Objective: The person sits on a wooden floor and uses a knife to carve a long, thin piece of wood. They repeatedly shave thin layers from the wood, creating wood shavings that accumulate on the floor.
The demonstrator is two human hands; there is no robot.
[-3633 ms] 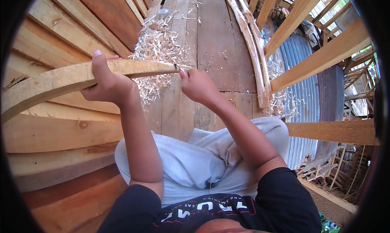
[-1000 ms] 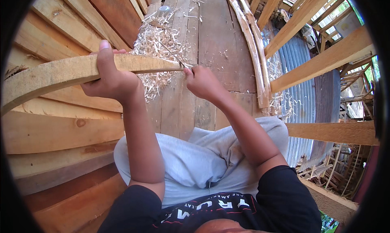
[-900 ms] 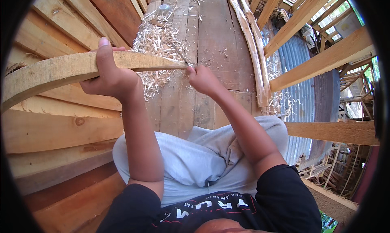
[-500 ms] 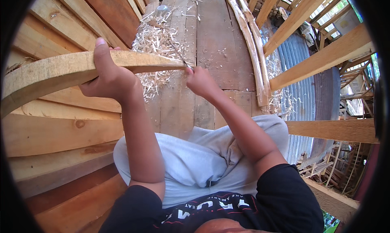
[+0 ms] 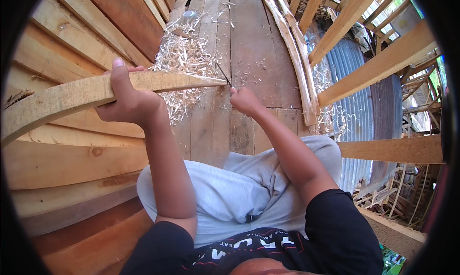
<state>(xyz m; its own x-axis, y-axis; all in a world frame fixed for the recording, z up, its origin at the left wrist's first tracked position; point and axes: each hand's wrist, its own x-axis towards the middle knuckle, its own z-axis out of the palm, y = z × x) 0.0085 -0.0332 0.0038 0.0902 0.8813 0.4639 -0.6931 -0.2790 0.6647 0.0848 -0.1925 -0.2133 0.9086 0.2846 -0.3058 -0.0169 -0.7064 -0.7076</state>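
A long curved piece of wood (image 5: 62, 93) reaches in from the left and tapers to a pale, freshly cut point. My left hand (image 5: 132, 95) is closed around it, thumb over the near face and fingertips showing beyond. My right hand (image 5: 246, 101) grips a knife (image 5: 223, 74) by its handle, which the fist mostly hides. The thin dark blade slants up and left, right at the wood's tip; whether it touches the tip I cannot tell.
Curled wood shavings (image 5: 182, 54) lie heaped on the plank floor (image 5: 254, 45), with a small clear cup (image 5: 189, 15) at their far end. A plank wall (image 5: 57, 160) stands close on the left. On the right are two long poles (image 5: 292, 49), slanting posts (image 5: 373, 64) and corrugated metal sheet (image 5: 354, 107).
My right hand has moved slightly right and down, bringing the knife to the wood's end. The wood's tip has dipped a little, and my left hand has lowered with it.
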